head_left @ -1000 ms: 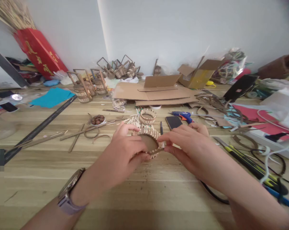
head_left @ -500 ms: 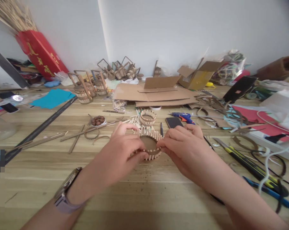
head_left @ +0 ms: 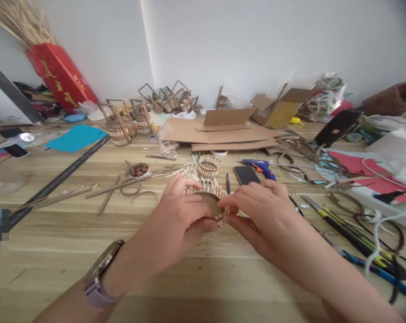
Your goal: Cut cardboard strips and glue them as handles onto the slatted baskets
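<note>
Between my two hands is a small round basket [head_left: 212, 202] with a brown base and pale sticks standing around its rim. My left hand [head_left: 184, 211] is closed on its left and near side, with fingers reaching inside. At its right side my right hand [head_left: 253, 204] pinches the rim between thumb and fingers. The near wall is partly hidden by my fingers. Just beyond it stands a finished-looking ring of pale sticks [head_left: 209, 166], with loose pale sticks [head_left: 187, 172] scattered to its left.
A glue gun [head_left: 258, 166], a phone [head_left: 246, 175] and a pen [head_left: 227, 184] lie beyond my right hand. At the right is a utility knife [head_left: 349, 233]. A bowl of brown nuts [head_left: 139, 170] and wooden strips [head_left: 109, 196] lie left. Small handled baskets [head_left: 118, 132] and flat cardboard [head_left: 219, 134] stand behind.
My right fingers have shifted their hold along the basket's right rim, and my left fingers reach further into it. The basket looks slightly turned or tilted. The view has shifted slightly.
</note>
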Demonstrator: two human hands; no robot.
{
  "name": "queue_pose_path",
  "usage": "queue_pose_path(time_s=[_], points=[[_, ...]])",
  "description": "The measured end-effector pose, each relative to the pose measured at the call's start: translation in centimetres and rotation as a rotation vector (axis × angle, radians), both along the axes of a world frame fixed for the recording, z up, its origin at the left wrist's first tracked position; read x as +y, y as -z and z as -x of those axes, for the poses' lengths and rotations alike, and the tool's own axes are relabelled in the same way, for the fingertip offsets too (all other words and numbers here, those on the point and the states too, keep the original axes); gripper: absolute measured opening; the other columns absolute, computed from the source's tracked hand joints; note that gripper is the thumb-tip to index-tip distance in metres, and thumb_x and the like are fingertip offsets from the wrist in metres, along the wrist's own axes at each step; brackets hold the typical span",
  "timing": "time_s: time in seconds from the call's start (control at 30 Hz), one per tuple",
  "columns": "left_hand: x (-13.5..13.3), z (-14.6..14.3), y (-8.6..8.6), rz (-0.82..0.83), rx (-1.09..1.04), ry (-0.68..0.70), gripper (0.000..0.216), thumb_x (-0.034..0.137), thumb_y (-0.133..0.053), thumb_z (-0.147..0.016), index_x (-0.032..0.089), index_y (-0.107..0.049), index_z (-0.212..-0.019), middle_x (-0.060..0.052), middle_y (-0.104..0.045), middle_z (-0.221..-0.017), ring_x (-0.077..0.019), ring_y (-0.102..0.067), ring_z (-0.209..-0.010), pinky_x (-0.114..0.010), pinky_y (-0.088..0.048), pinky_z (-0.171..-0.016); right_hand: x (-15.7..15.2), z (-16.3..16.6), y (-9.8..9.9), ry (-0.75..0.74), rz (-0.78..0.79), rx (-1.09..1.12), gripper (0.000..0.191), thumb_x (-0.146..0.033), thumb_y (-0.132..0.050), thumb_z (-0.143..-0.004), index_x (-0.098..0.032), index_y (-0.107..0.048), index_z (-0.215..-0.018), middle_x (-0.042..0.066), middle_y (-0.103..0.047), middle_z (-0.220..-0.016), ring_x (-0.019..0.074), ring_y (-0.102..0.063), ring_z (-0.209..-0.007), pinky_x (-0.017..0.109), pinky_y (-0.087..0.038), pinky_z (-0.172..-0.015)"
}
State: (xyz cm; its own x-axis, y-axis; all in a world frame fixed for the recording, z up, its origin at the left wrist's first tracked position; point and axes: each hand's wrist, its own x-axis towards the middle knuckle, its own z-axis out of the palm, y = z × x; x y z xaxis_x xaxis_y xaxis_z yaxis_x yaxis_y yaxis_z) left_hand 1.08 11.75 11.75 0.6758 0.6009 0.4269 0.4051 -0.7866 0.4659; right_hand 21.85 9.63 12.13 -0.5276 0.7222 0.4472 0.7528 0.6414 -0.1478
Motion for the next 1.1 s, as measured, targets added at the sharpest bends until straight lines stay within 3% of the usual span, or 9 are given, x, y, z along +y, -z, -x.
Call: queue_pose_path(time_s=[0.1,0.2,0.37,0.6,0.87,1.1], points=[[0.3,0.3,-0.3,0.015,0.016,0.001,0.027,0.026,-0.053,-0.098,0.019,-0.063,-0.074,0.005,-0.064,-0.067,-0.0128,-0.055,-0.071,-0.042,-0.032,-0.104,0.2,-1.2,-0.6,0.015,-0.040,0.019,0.010,-0.025,-0.052,-0.095,-0.023,-0.058,-0.102,0.001,-0.067,-0.086,0.0206,-0.060,-0.080,0.039,-0.031,-0.082],[0.7,0.6,-0.5,0.020,0.035,-0.023,0.029,0.028,-0.052,-0.098,0.020,-0.062,-0.072,0.004,-0.064,-0.065,-0.0156,-0.056,-0.078,-0.041,-0.033,-0.103,0.4,-2.0,-0.9,-0.004,0.005,0.006,0.006,-0.023,-0.053,-0.093,-0.024,-0.057,-0.098,0.000,-0.066,-0.085,0.0209,-0.060,-0.081,0.039,-0.032,-0.082],[0.9,0.7,-0.5,0.023,0.046,-0.021,0.029,0.031,-0.051,-0.099,0.021,-0.063,-0.075,0.004,-0.064,-0.065,-0.0182,-0.056,-0.086,-0.039,-0.035,-0.102,0.8,-1.9,-1.0,-0.026,0.038,-0.001,0.021,-0.010,-0.046,-0.090,-0.025,-0.060,-0.095,-0.001,-0.066,-0.081,0.0196,-0.061,-0.078,0.038,-0.031,-0.081],[0.7,0.8,-0.8,0.101,0.054,0.034,0.028,0.031,-0.050,-0.099,0.021,-0.061,-0.075,0.004,-0.066,-0.071,-0.0175,-0.058,-0.088,-0.041,-0.032,-0.107,1.3,-1.7,-0.2,-0.047,0.059,0.041,0.028,-0.009,-0.045,-0.092,-0.027,-0.064,-0.104,0.002,-0.068,-0.086,0.0192,-0.060,-0.085,0.037,-0.029,-0.080],[1.6,1.1,-0.6,0.113,0.118,0.057,0.027,0.030,-0.048,-0.099,0.020,-0.063,-0.079,0.003,-0.068,-0.075,-0.0153,-0.059,-0.078,-0.043,-0.029,-0.111,1.5,-1.4,-0.1,-0.021,0.117,-0.003,0.026,-0.008,-0.044,-0.092,-0.023,-0.065,-0.087,0.002,-0.065,-0.082,0.0189,-0.054,-0.080,0.038,-0.028,-0.080],[0.8,0.1,0.3,0.081,0.152,0.045,0.021,0.036,-0.052,-0.097,0.021,-0.067,-0.101,-0.002,-0.072,-0.095,-0.0223,-0.054,-0.107,-0.043,-0.031,-0.107,0.8,-0.1,0.0,-0.010,0.140,-0.022,0.026,-0.008,-0.045,-0.091,-0.022,-0.064,-0.080,0.002,-0.060,-0.078,0.0187,-0.051,-0.077,0.037,-0.029,-0.079]])
